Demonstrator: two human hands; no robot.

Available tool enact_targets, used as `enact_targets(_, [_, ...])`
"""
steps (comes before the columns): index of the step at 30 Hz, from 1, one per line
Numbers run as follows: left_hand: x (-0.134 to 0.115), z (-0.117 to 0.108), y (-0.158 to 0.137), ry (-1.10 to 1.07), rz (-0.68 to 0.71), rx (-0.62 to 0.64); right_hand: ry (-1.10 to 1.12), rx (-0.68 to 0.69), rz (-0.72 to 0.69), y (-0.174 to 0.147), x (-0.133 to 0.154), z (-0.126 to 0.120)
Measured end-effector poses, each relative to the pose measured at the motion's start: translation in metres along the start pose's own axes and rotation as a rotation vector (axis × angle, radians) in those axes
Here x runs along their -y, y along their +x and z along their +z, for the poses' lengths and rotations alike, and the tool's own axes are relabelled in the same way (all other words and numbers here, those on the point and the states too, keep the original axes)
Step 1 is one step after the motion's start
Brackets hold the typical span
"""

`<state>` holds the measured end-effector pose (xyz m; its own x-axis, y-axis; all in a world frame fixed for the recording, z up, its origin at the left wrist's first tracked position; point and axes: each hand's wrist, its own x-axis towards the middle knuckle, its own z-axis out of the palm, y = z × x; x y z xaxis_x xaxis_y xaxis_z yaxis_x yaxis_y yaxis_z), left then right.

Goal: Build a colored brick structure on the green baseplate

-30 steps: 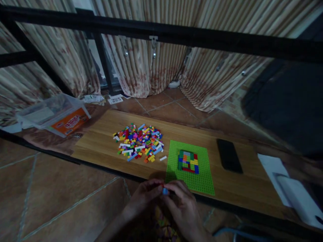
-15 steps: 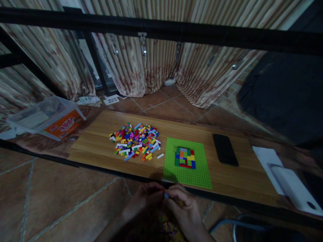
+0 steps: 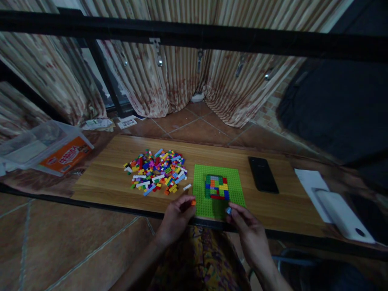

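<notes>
Between the fingertips of my left hand (image 3: pixel 177 218) is a small orange brick (image 3: pixel 193 202), close to the left edge of a green baseplate (image 3: pixel 239 182). My right hand (image 3: pixel 247 226) pinches a small light-blue brick (image 3: pixel 228 210) over the plate's front right part. Several coloured bricks are joined in a blocky shape (image 3: pixel 216 187) on the middle of the plate, with green, red, yellow, blue and orange among them. Left of the plate lies a heap of loose bricks (image 3: pixel 157 171), and one white brick (image 3: pixel 187 187) sits apart between heap and plate.
The wooden board (image 3: pixel 103 173) carries all this. A black phone (image 3: pixel 263 174) lies right of the plate, with white paper (image 3: pixel 311 186) and a white device (image 3: pixel 342 214) further right. A clear plastic box (image 3: pixel 60 149) with an orange label stands at the far left.
My hands were together at the board's front edge, fingers meeting around small bricks. Now they are apart, raised to either side of the plate's front, one brick in each. The view has shifted slightly.
</notes>
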<state>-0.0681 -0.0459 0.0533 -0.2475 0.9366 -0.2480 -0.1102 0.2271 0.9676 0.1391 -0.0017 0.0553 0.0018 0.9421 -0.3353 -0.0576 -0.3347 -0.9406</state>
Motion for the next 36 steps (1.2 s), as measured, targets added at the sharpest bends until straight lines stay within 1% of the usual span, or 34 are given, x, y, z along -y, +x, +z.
enact_targets(3, [-0.001,0.007,0.013,0.128,0.092,-0.023,0.069,-0.072,0.035,0.007,0.000,-0.011])
enact_targets(7, [-0.002,0.020,0.030,0.334,0.191,-0.015,0.086,-0.112,0.053,0.014,0.000,-0.021])
enact_targets(10, [-0.005,0.031,0.041,0.488,0.271,-0.021,0.032,-0.128,0.020,0.019,0.000,-0.024])
enact_targets(14, [-0.015,0.042,0.051,0.713,0.343,0.047,-0.063,-0.150,-0.031,0.026,-0.001,-0.027])
enact_targets(17, [-0.020,0.047,0.057,0.845,0.397,0.079,-0.099,-0.159,-0.032,0.030,-0.004,-0.028])
enact_targets(20, [-0.020,0.049,0.060,0.885,0.456,0.115,-0.098,-0.174,-0.021,0.031,-0.006,-0.028])
enact_targets(23, [-0.018,0.048,0.061,0.855,0.476,0.094,-0.093,-0.177,-0.018,0.032,-0.007,-0.027])
enact_targets(26, [-0.017,0.048,0.061,0.801,0.472,0.062,-0.092,-0.176,-0.020,0.032,-0.006,-0.026])
enact_targets(30, [-0.017,0.053,0.061,0.770,0.477,0.064,-0.096,-0.177,-0.020,0.032,-0.005,-0.024])
enact_targets(33, [-0.016,0.057,0.061,0.782,0.457,0.053,-0.102,-0.178,-0.019,0.032,-0.005,-0.024])
enact_targets(36, [-0.015,0.058,0.060,0.831,0.435,0.014,-0.106,-0.173,-0.012,0.032,-0.004,-0.024])
